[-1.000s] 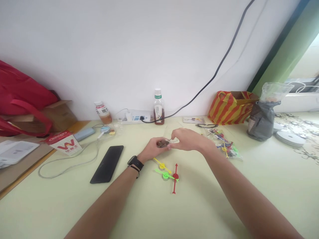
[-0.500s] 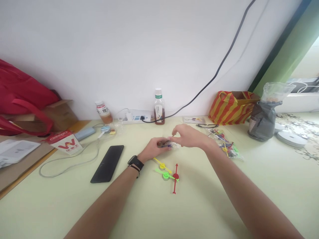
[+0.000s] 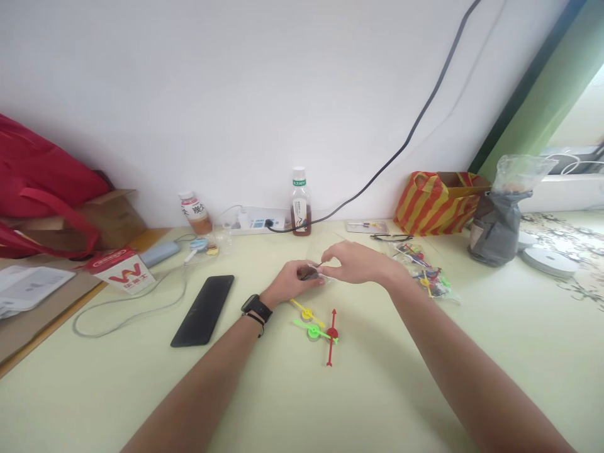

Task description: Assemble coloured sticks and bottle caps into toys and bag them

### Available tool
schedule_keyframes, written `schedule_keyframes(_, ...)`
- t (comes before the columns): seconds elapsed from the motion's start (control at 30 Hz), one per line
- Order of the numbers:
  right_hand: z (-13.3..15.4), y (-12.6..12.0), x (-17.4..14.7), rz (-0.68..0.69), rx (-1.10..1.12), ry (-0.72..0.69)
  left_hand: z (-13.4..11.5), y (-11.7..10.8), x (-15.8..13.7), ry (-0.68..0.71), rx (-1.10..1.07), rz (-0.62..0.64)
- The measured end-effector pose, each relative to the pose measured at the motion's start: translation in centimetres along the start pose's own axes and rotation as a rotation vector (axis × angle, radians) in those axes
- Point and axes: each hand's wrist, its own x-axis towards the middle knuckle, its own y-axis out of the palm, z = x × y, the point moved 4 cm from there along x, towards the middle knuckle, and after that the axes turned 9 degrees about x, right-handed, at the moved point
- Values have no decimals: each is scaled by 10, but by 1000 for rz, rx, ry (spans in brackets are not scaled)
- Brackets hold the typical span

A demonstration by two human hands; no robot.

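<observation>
My left hand (image 3: 290,281) is closed around a small clear plastic bag (image 3: 326,277) with dark contents that I cannot make out. Close on its right, my right hand (image 3: 352,262) pinches a thin dark piece, too small to name, at the bag's near side. Below the hands lie a yellow arrow spinner (image 3: 307,314), a green arrow spinner (image 3: 313,331) and a red arrow spinner (image 3: 332,333). The tail of the green one reaches the red one.
Right of my hands lies a clear bag of coloured spinner parts (image 3: 429,280), with glasses (image 3: 391,238) behind. A black phone (image 3: 202,311) lies left. At the wall stand a tea bottle (image 3: 301,204) and a power strip (image 3: 259,219); a striped bag (image 3: 434,204) is at right.
My right hand has shifted slightly left and down, and its thin dark piece now tilts at the bag. The left hand stays about where it was; the spinners have not moved.
</observation>
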Motion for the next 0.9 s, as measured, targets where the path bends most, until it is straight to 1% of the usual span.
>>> schedule_keyframes(0.07,-2,2,0,13,16,31,0,1,0,-2,-3,6)
schedule_keyframes(0.13,0,-2,0,-50,50,20,1,0,0,-6,-13,-4)
schedule_keyframes(0.27,22,-24,-8,-358,128,-142,6,-3,1,-59,-16,-63)
schedule_keyframes(0.3,29,-29,-12,-414,149,-184,7,-4,2,-67,-21,-78)
schedule_keyframes(0.33,35,-32,-15,-442,165,-221,9,-6,2,-68,-33,-95)
schedule_keyframes(0.37,40,-33,-17,-430,173,-254,10,-8,3,-62,-51,-112)
schedule_keyframes(0.4,45,-29,-18,-369,171,-283,11,-10,3,-53,-75,-123)
schedule_keyframes(0.43,48,-22,-17,-264,162,-306,12,-11,3,-42,-104,-130)
schedule_keyframes(0.47,50,-11,-16,-129,148,-316,13,-12,4,-35,-137,-128)
schedule_keyframes(0.53,51,16,-13,128,112,-298,14,-12,4,-40,-194,-100)
schedule_keyframes(0.57,49,28,-12,195,90,-262,14,-11,4,-52,-210,-84)
schedule_keyframes(0.67,47,59,-5,239,20,-182,15,-8,3,-78,-207,-52)
schedule_keyframes(0.73,47,71,-1,225,-5,-149,15,-5,3,-70,-201,-38)
schedule_keyframes(0.8,47,77,1,208,-7,-135,17,-3,3,-68,-197,-41)
schedule_keyframes(0.83,47,78,2,187,0,-131,18,-3,4,-70,-193,-46)
schedule_keyframes(0.9,45,70,3,23,55,-99,20,-3,5,-71,-183,-41)
